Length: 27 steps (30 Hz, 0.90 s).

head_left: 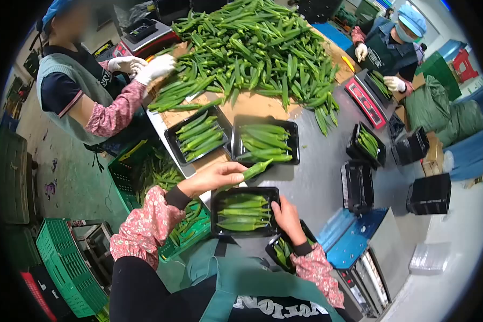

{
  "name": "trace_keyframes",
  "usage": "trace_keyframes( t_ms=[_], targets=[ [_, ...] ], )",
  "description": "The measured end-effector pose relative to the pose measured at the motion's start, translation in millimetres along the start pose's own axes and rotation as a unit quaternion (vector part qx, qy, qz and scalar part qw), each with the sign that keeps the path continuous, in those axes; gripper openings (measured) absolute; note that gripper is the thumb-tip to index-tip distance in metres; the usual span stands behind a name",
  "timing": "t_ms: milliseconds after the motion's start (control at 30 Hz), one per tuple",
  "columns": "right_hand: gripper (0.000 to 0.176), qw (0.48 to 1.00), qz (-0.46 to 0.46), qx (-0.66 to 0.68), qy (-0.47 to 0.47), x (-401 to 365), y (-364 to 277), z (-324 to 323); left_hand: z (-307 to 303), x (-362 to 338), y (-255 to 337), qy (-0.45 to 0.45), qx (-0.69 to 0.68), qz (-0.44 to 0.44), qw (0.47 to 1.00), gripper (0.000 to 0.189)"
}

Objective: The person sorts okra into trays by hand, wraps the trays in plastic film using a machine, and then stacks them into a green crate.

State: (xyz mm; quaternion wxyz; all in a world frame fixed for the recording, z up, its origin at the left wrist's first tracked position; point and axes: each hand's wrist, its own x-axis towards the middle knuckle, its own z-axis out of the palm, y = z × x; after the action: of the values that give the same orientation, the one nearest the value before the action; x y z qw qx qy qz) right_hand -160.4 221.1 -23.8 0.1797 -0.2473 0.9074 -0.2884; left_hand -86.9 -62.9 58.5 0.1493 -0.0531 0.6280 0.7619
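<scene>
Left hand (pixel 216 178) is closed on one okra pod (pixel 255 169) — pinched at one end, the other end pointing right, just above the far rim of the near tray (pixel 214 214). Right hand (pixel 287 217) grips that tray's right edge, fingers over the rim. The tray sits on the surface (pixel 316 182) directly in front of the body and holds a layer of pods lying side by side.

Judgement: the pod seats best laid parallel to the others and lowered flat rather than tip first, with the right hand bracing the tray against sliding.

Room: a second tray (pixel 198 137) and a third tray (pixel 265 140), both filled, lie just beyond the pod — little margin forward. Bare surface opens to the right, short of the empty tray stack (pixel 358 185). To the left the surface ends above a green crate (pixel 124 177). A co-worker's gloved hand (pixel 155 67) works the okra pile (pixel 252 48), well apart
</scene>
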Motion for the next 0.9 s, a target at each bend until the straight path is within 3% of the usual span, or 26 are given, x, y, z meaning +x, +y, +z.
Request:
trace_keyframes(
  t_ms=[33, 67, 100, 133, 167, 233, 300, 367, 433, 500, 533, 567, 633, 667, 767, 833, 900],
  targets=[
    [0.031, 1.0, 0.001, -0.001, 0.002, -0.4, 0.7, 0.4, 6.6, 2.4, -18.1, 0.005, 0.107, 0.064, 0.992, 0.033],
    [0.028, 1.0, -0.021, 0.0, 0.015, -1.1, 2.4, 1.3, 13.2, 0.5, -34.7, 0.045, 0.298, 0.127, 0.945, 0.033],
    [0.025, 0.999, -0.047, 0.001, 0.028, -0.4, 2.3, 1.5, 20.9, -3.7, -42.0, 0.085, 0.476, 0.187, 0.855, 0.033],
    [0.024, 0.999, -0.039, -0.001, 0.027, -1.2, -1.0, -0.3, 31.4, -8.2, -44.9, 0.099, 0.561, 0.16, 0.806, 0.038],
    [0.025, 0.999, -0.035, 0.002, 0.025, -1.2, -2.2, -0.4, 41.8, -12.8, -50.5, 0.107, 0.549, 0.155, 0.814, 0.042],
    [0.025, 0.999, -0.022, 0.0, 0.023, -2.7, -3.7, -2.1, 54.0, -26.0, -59.2, 0.152, 0.527, 0.255, 0.797, 0.044],
    [0.025, 1.0, -0.012, 0.021, 0.019, -2.0, 1.2, -1.8, 52.2, -46.4, -63.8, 0.25, 0.517, 0.265, 0.775, 0.04],
    [0.025, 0.999, -0.009, 0.032, 0.013, -1.4, 6.7, -1.4, 39.5, -70.9, -89.2, 0.395, 0.422, 0.201, 0.791, 0.03],
    [0.024, 0.999, 0.004, 0.042, 0.01, -2.9, 4.5, -2.5, 36.7, -93.6, -113.4, 0.463, 0.319, 0.085, 0.823, 0.034],
    [0.024, 0.998, 0.014, 0.057, 0.005, -4.7, 1.8, -3.7, 45.9, -106.4, -130.0, 0.393, 0.324, 0.04, 0.86, 0.042],
    [0.025, 0.998, 0.018, 0.063, 0.001, -4.9, 0.5, -3.7, 59.1, -111.9, -120.6, 0.326, 0.298, -0.077, 0.894, 0.05],
    [0.024, 0.997, 0.019, 0.074, 0.002, -5.3, -0.7, -3.7, 64.6, -110.0, -150.2, 0.323, 0.349, 0.029, 0.879, 0.049],
    [0.022, 0.995, 0.022, 0.097, 0.004, -6.6, -5.4, -3.8, 88.8, -114.4, -111.8, 0.298, 0.072, -0.071, 0.949, 0.044],
    [0.021, 0.993, 0.001, 0.121, 0.015, -9.0, -8.7, -5.3, 88.1, -115.1, -116.0, 0.31, 0.005, -0.092, 0.946, 0.038],
    [0.027, 0.99, -0.045, 0.13, 0.016, -15.2, -26.1, -9.5, 86.9, -115.4, -125.2, 0.386, -0.09, 0.01, 0.918, 0.036],
    [0.03, 0.995, 0.026, 0.091, -0.037, -25.3, -81.6, -31.4, 73.3, -120.4, -122.1, 0.405, -0.181, 0.033, 0.896, 0.032],
    [0.034, 0.974, -0.008, 0.225, -0.039, -22.7, -86.8, -19.3, 51.8, -133.0, -94.9, 0.431, -0.239, 0.049, 0.869, 0.028]
  ],
)
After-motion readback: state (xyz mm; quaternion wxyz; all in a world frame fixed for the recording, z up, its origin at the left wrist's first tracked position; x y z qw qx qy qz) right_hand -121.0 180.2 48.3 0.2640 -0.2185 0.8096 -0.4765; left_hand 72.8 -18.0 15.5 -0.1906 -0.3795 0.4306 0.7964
